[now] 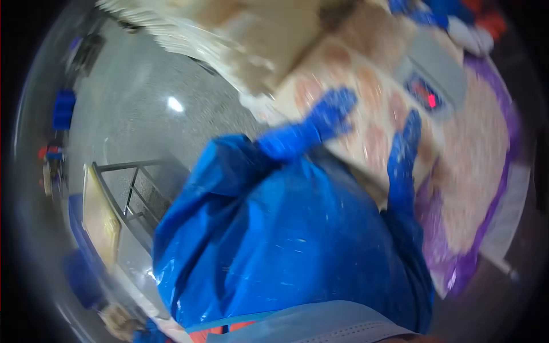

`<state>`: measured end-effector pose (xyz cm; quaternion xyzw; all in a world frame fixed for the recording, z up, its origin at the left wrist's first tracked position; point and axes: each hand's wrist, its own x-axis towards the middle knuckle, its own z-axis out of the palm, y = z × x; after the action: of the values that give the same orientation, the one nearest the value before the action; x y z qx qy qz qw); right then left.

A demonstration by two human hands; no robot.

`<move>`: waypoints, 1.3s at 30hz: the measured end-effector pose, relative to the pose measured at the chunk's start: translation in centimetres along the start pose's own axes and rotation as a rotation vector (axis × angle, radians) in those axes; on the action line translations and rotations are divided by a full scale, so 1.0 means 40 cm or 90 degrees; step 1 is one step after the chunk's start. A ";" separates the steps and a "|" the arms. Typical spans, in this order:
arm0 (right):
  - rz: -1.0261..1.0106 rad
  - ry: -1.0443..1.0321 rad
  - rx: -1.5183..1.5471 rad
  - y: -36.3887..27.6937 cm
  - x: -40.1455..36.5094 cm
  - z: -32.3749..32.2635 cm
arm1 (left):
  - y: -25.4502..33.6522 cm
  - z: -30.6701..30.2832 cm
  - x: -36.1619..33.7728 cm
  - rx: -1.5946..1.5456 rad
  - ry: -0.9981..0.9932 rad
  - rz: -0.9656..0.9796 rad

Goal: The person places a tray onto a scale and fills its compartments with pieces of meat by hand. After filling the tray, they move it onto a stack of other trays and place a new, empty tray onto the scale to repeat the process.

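Observation:
My left hand (333, 114), in a wet blue glove, is over the near left part of a pale tray or sheet (349, 106), its fingers apart. Flat pinkish pieces that look like raw meat (376, 143) lie in rows on that sheet. At its right side is my right hand (405, 150), also gloved in blue, with fingers stretched out and nothing visible in them. Motion blur hides whether either hand presses on the sheet. Just beyond my right hand stands a grey scale (437, 71) with a lit red display.
To the right, a purple plastic liner (503, 123) holds a heap of pale pink meat (472, 166). Stacked cream sheets or trays (229, 40) rise at upper left. Another person's blue-gloved hand (426, 17) is at the top right. A metal frame (134, 188) stands on the left floor.

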<state>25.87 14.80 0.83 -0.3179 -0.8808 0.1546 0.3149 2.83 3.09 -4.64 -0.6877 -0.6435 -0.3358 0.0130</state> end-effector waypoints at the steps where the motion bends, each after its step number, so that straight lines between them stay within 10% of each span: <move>1: 0.018 -0.020 0.062 0.012 -0.037 -0.012 | -0.042 0.021 0.005 0.028 -0.001 0.043; 3: 0.051 -0.109 -0.009 0.049 -0.091 -0.053 | -0.036 -0.038 0.086 -0.039 -0.257 -0.053; 7: 0.124 0.004 0.113 0.001 -0.091 -0.053 | -0.053 -0.115 0.104 -0.395 0.077 -0.254; 11: -0.046 -0.178 -0.064 -0.040 -0.131 0.049 | 0.155 0.044 0.014 0.084 -0.176 -0.035; 19: -0.068 -0.239 -0.110 -0.046 -0.155 -0.021 | 0.009 -0.041 -0.062 0.239 -0.058 -0.100; 28: -0.046 -0.190 -0.181 0.171 -0.189 -0.086 | -0.156 -0.052 -0.063 0.282 -0.009 -0.079; 39: -0.032 -0.283 -0.267 0.185 -0.263 -0.195 | 0.073 0.029 -0.014 0.162 -0.095 -0.046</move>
<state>40.72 13.99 -1.59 -0.3122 -0.9485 0.0274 0.0456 5.99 2.61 -4.60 -0.6799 -0.7044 -0.1997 0.0404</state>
